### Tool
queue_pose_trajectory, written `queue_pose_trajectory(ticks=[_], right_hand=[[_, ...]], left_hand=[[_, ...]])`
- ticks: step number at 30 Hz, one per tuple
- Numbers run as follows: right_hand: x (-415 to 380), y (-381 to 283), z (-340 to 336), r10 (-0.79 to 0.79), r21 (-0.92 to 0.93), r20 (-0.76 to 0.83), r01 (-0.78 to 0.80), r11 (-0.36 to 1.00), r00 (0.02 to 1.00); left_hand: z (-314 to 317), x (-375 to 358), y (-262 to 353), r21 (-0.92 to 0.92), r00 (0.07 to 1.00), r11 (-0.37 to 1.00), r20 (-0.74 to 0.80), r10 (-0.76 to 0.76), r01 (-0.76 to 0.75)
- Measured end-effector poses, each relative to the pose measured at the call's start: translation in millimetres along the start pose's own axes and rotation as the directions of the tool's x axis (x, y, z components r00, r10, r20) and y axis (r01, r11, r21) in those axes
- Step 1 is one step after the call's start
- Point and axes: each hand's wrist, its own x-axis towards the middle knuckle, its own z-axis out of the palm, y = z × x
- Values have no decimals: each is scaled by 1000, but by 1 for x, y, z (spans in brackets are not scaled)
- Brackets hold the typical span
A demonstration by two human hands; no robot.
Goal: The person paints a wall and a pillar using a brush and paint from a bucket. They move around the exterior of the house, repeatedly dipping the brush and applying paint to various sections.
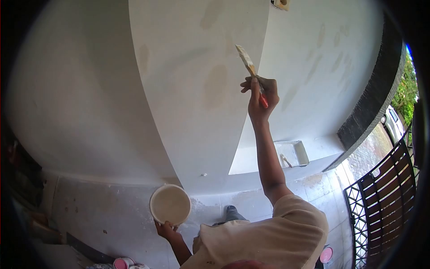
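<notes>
My right hand is closed around a paintbrush with a red-tipped handle. Its pale, paint-coated bristles point up and left, close in front of the white wall; whether they touch it I cannot tell. Damp-looking beige patches mark the wall left of the brush. Low at the left, my left hand grips the lower rim of a round white bucket holding off-white paint. The fingers under the bucket are partly hidden.
A paint tray with a small brush rests on the white ledge at right. A socket hangs at the top. Pink-topped tins stand on the floor. A slatted gate and a parked car are at far right.
</notes>
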Motion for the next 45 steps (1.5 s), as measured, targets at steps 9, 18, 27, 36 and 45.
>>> queue_pose_trajectory(ticks=[9, 18, 27, 36, 45], right_hand=[[39, 8, 38, -224, -165, 45, 228, 959, 974], [68, 0, 74, -303, -250, 176, 340, 906, 937], [52, -10, 71, -136, -311, 277, 223, 924, 951], [58, -11, 80, -60, -342, 314, 172, 924, 947], [85, -7, 100, -90, -208, 226, 138, 968, 970]], left_hand=[[-16, 6, -10, -63, 998, 998, -60, 9, -12], [-6, 19, 11, -59, 999, 997, 16, 41, -40], [4, 45, 27, 10, 999, 1000, 44, 20, -20], [6, 62, 39, 78, 999, 997, 54, 0, -4], [1, 77, 23, 42, 998, 999, 60, -31, 28]])
